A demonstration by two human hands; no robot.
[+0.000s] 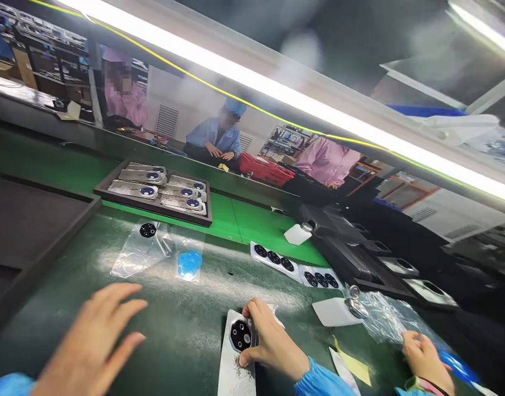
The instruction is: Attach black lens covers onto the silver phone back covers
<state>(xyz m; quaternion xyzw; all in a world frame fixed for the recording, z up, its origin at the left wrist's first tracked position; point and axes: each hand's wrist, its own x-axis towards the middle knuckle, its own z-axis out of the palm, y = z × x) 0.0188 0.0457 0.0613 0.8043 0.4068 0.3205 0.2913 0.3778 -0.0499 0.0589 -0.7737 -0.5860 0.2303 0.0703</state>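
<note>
A silvery phone back cover (231, 369) with a black round camera plate (240, 335) lies on the bench before me. My right hand (272, 344) grips it beside the plate, thumb at the near side and fingers at the far edge. My left hand (93, 335) is raised to the left, fingers spread, holding nothing. Beyond it lie a clear plastic bag (139, 256) with one black round plate (147, 230) on it, and some blue film pieces (190, 264). White strips of black round plates (279, 260) lie farther off.
A dark tray (186, 216) of phone covers stands at the back left. Two white bottles with metal tops, one nearer (334, 312), lie rightward. A co-worker's hand (425, 355) is at the right, near clear plastic wrap (386, 316) and yellow paper (357, 366). Several people sit opposite.
</note>
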